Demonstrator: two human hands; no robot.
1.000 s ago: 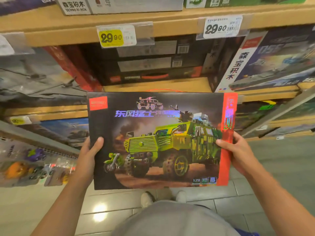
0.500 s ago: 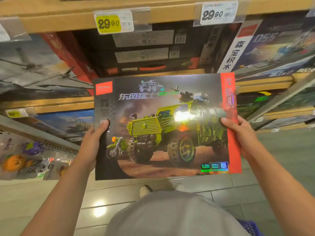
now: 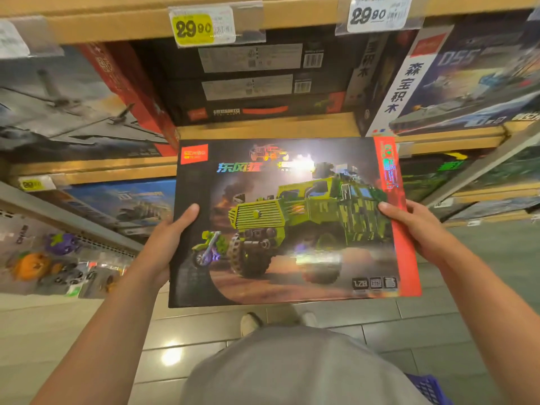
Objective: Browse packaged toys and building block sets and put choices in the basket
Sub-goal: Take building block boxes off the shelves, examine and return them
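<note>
In front of the wooden store shelves (image 3: 263,128), above the grey tiled floor (image 3: 204,331), a large flat building block set box (image 3: 289,220) with a dark front, a red right strip and a green armoured truck printed on it is held face up between both hands. The left hand (image 3: 163,244) grips the box's left edge, thumb curled over the front and fingers hidden behind. The right hand (image 3: 418,226) grips the red right edge the same way, thumb lying on the picture. Compared with half a second ago, the box sits a little lower against the shelves and more level, and the glare has moved from the truck's cab up to the title lettering. A yellow price tag (image 3: 194,29) and a white price tag (image 3: 377,14) hang on the far shelf edge above stacked dark boxes (image 3: 251,80). A corner of a blue plastic basket (image 3: 429,388) shows at the near right, well apart from the box.
</note>
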